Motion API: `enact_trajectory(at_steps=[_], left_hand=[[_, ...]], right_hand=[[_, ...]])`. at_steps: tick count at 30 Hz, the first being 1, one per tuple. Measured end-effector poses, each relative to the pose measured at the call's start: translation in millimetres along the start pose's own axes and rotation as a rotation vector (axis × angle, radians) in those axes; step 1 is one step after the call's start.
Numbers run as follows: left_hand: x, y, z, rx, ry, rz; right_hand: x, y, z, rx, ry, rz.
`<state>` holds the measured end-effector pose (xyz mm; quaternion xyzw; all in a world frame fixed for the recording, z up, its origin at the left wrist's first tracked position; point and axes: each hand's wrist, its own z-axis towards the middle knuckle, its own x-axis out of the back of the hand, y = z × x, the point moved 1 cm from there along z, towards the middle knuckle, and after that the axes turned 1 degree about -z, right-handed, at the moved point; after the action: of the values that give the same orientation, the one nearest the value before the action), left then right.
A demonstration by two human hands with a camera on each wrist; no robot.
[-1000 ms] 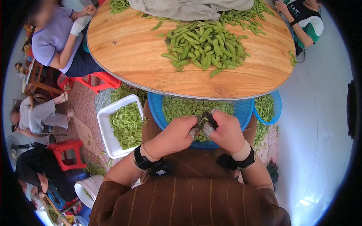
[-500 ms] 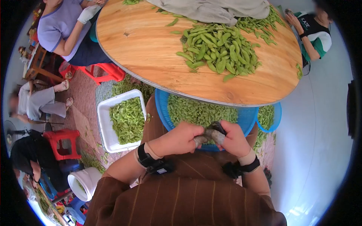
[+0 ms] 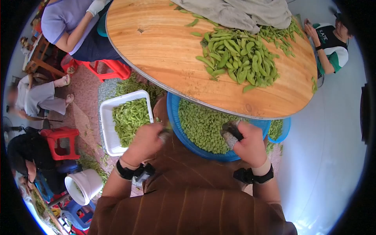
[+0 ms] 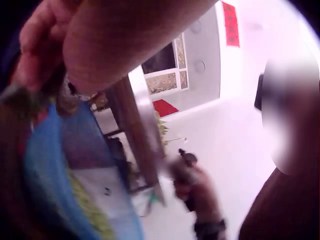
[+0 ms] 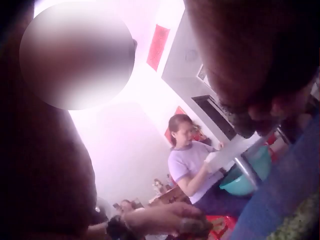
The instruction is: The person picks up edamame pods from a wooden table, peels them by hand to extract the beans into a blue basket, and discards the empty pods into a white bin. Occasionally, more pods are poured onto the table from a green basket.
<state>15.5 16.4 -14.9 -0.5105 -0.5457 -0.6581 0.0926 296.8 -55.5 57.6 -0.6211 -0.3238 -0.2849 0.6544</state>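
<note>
My left hand (image 3: 147, 143) is by the right edge of a white tray (image 3: 105, 129) of green pods (image 3: 129, 121). It pinches a blurred green soybean pod (image 4: 20, 97) between fingertips in grey covers. Over the right part of a blue basin (image 3: 173, 117) of shelled green beans (image 3: 203, 127) is my right hand (image 3: 250, 143), its fingers curled. Dark and grey covers wrap its thumb and finger; I cannot tell whether anything is between them. Ahead, a heap of whole soybean pods (image 3: 243, 58) lies on the wooden table (image 3: 164, 58).
The table's rim overhangs the back of the basin. A grey cloth (image 3: 227, 11) lies across the far side. Another blue container (image 3: 288, 129) stands right of the basin. Two people sit round the table, on the left (image 3: 66, 23) and right (image 3: 329, 47). A white bucket (image 3: 92, 182) stands at lower left.
My two hands, together over the basin before, have come apart. The left one has moved left to the tray, while the right stays over the basin. The head view has shifted slightly.
</note>
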Motion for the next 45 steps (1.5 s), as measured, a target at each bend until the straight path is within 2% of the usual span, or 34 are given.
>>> enact_trajectory(at_steps=[1, 2, 4, 5, 7, 9, 10, 12, 14, 15, 16, 17, 18, 19, 20, 22, 23, 25, 26, 27, 28, 29, 31, 32, 34, 36, 38, 39, 41, 44, 45], left_hand=[[3.4, -11.6, -5.5, 0.16, 0.082, 0.183], [7.5, -16.8, -8.2, 0.162, 0.085, 0.18], [16.9, -24.3, -11.2, 0.427, 0.226, 0.364], [17.0, -25.3, -10.3, 0.426, 0.229, 0.364], [14.3, -22.7, -7.3, 0.235, 0.281, 0.201], [11.1, -1.9, 0.0, 0.185, 0.287, 0.185], [10.3, 8.4, 3.7, 0.14, 0.238, 0.175], [10.3, 24.7, 11.3, 0.094, 0.192, 0.162], [8.4, 39.1, 18.8, -0.106, 0.149, -0.119], [6.4, 44.1, 23.3, -0.105, 0.148, -0.128], [4.9, 49.8, 28.8, -0.19, 0.116, -0.235], [4.3, 56.9, 34.1, -0.276, 0.084, -0.341], [7.2, 67.5, 38.0, -0.222, 0.001, -0.424], [3.1, 74.7, 43.8, -0.228, 0.001, -0.426], [-1.6, 81.9, 49.8, -0.212, -0.026, -0.593], [2.1, 100.4, 59.0, -0.129, -0.144, -0.888], [0.7, 107.0, 63.8, -0.131, -0.146, -0.886], [-4.5, 116.6, 70.3, 0.08, -0.266, -1.202], [-3.9, 119.7, 70.8, 0.079, -0.271, -1.198], [-3.2, 123.3, 71.2, 0.092, -0.288, -1.292], [-3.8, 126.3, 71.7, 0.108, -0.306, -1.384], [-7.9, 126.7, 71.9, 0.11, -0.315, -1.377], [-15.4, 124.5, 70.3, 0.004, -0.1, -1.186], [-15.8, 125.2, 67.7, 0.005, -0.11, -1.175], [-12.5, 124.9, 63.0, -0.029, -0.001, -0.976], [-17.6, 117.1, 63.5, -0.081, -0.029, -0.859], [-20.8, 117.2, 64.6, -0.14, -0.054, -0.742], [-21.7, 119.5, 64.7, -0.176, -0.064, -0.745], [-24.4, 121.3, 64.8, -0.214, -0.082, -0.743], [-27.6, 124.0, 64.7, -0.218, -0.179, -0.695], [-23.1, 131.1, 64.0, -0.296, -0.09, -0.62]], right_hand=[[2.9, -8.0, 5.9, -0.006, 0.103, 0.061], [3.7, -12.7, 14.1, -0.003, 0.101, 0.058], [6.7, -20.8, 37.9, 0.087, 0.272, -0.089], [4.7, -23.7, 51.5, 0.09, 0.273, -0.089], [-1.0, -26.0, 76.9, 0.013, 0.349, -0.196], [-8.2, -23.3, 95.1, -0.003, 0.371, -0.304], [-11.2, -21.8, 100.1, -0.022, 0.391, -0.412], [-11.1, -14.3, 96.5, -0.02, 0.382, -0.361], [-8.1, -8.6, 87.0, -0.022, 0.359, -0.314], [-5.9, -6.4, 81.3, -0.062, 0.378, -0.198], [-3.9, -4.3, 75.3, -0.102, 0.399, -0.082], [-2.1, -3.2, 70.1, -0.105, 0.4, -0.087], [0.0, -1.8, 65.5, -0.134, 0.405, 0.031], [1.8, -0.7, 60.6, -0.162, 0.411, 0.15], [3.3, -0.3, 55.2, -0.162, 0.415, 0.147], [4.4, 0.4, 43.4, -0.204, 0.422, 0.357], [4.9, -2.9, 37.3, -0.204, 0.425, 0.357], [4.7, -11.4, 24.0, -0.235, 0.383, 0.456], [0.4, -8.6, 17.4, -0.146, 0.359, 0.439], [-2.5, -13.6, 12.9, -0.117, 0.365, 0.54], [-2.0, -11.0, 9.5, -0.13, 0.338, 0.475], [-1.7, -8.3, 6.3, -0.144, 0.313, 0.412], [-1.2, -6.6, 1.0, -0.106, 0.324, 0.329], [-1.1, -6.4, -1.5, -0.062, 0.326, 0.241], [0.8, -3.9, -6.1, -0.101, 0.318, 0.291], [7.3, -4.0, -10.7, -0.142, 0.308, 0.342], [16.1, -6.2, -12.2, -0.198, 0.106, 0.562], [15.0, -3.5, -13.9, -0.201, 0.116, 0.57], [11.0, 1.6, -17.1, -0.048, 0.091, 0.545], [10.8, 6.8, -20.8, -0.083, 0.071, 0.57], [12.4, 7.6, -22.2, -0.085, 0.075, 0.573]])
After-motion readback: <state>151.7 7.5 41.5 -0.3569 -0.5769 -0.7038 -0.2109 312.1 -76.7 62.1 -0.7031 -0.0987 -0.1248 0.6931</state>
